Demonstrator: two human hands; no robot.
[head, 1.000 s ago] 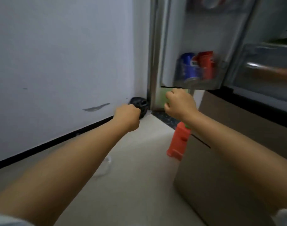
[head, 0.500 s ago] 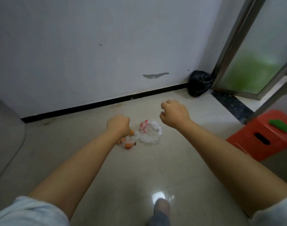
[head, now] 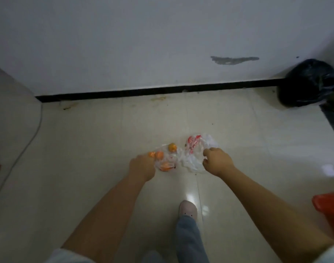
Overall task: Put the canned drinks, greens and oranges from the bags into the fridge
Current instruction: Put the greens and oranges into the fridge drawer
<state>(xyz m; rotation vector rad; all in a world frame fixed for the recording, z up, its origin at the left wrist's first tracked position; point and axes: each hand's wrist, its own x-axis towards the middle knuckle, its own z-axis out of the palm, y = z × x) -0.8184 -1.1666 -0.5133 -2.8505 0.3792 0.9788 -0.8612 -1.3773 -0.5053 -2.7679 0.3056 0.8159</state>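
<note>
The left hand [head: 142, 166] reaches down to a clear plastic bag [head: 167, 160] lying on the pale tiled floor [head: 86, 149], its knuckles toward the camera and its fingers curled at the bag's left edge; they are hidden behind the back of the hand, so whether they actually pinch the film cannot be told. Inside that bag sit the oranges [head: 159, 155] (four can be made out, one at the top, two beside the hand and one lower down). The right hand [head: 217, 162] is at the second bag, a white plastic bag with red print [head: 193, 154], which lies just beside the first; its fingers are bent round the crumpled right rim of the bag, gripping the plastic. What is in this bag cannot be seen. Both bags lie together on the floor, well short of the wall [head: 143, 44] and its black skirting [head: 162, 91]. Nearer the camera a pale shoe [head: 188, 208] and a blue trouser leg [head: 189, 240] stand on the tiles. A black rubbish bag [head: 306, 84] sits in the far right corner, a red plastic stool [head: 329, 211] shows at the right edge, and a grey cable [head: 27, 143] trails along the floor at left.
</note>
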